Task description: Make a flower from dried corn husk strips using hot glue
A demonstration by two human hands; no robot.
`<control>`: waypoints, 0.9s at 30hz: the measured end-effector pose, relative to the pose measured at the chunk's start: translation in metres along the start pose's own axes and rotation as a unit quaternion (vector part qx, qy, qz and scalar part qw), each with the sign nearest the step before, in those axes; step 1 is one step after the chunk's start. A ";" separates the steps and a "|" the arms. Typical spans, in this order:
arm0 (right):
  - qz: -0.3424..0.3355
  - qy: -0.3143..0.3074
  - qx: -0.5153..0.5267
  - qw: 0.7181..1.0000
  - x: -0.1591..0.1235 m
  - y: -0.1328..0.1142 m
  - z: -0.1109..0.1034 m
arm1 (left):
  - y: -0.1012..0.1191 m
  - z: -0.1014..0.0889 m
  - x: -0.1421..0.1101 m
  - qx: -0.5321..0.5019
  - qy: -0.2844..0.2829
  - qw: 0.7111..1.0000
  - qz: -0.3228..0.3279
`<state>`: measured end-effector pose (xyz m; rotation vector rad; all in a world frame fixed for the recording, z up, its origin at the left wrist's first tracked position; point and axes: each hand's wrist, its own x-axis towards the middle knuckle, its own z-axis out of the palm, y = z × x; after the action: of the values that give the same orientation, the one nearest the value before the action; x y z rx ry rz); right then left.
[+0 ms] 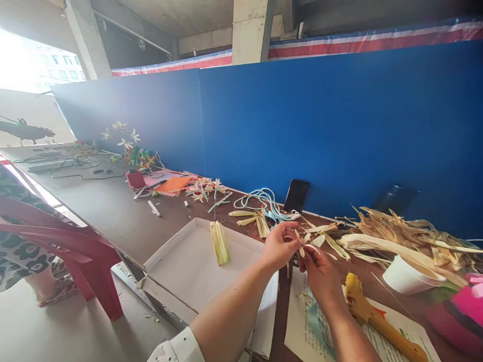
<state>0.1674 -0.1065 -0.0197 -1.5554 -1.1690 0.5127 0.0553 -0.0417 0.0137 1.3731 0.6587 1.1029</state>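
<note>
Pale strips of corn husk (302,243), shaped like a small flower, are held between my two hands just past the white box's right side. My left hand (279,246) pinches them with thumb and fingertips from the left. From the right, my right hand (321,274) has its fingers closed at the same strips. A dark loop, perhaps a scissors handle, shows below the fingertips; I cannot tell which hand it belongs to. A folded yellow-green husk piece (220,243) on a thin stem rests in the shallow white box (177,296).
A yellow glue gun (377,317) lies on printed paper at right, near a white cup (409,275) and a heap of dry husks (400,231). A phone (297,196) leans on the blue partition (320,125). Beside the table, a person sits on a red chair (90,266).
</note>
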 end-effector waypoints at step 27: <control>0.081 0.037 0.084 0.993 0.002 -0.003 0.010 | -0.009 0.001 0.006 0.011 0.024 0.998 -0.054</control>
<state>0.1591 -0.0998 -0.0193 -1.5177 -0.9242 0.6381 0.0605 -0.0355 0.0064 1.3183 0.7735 1.0484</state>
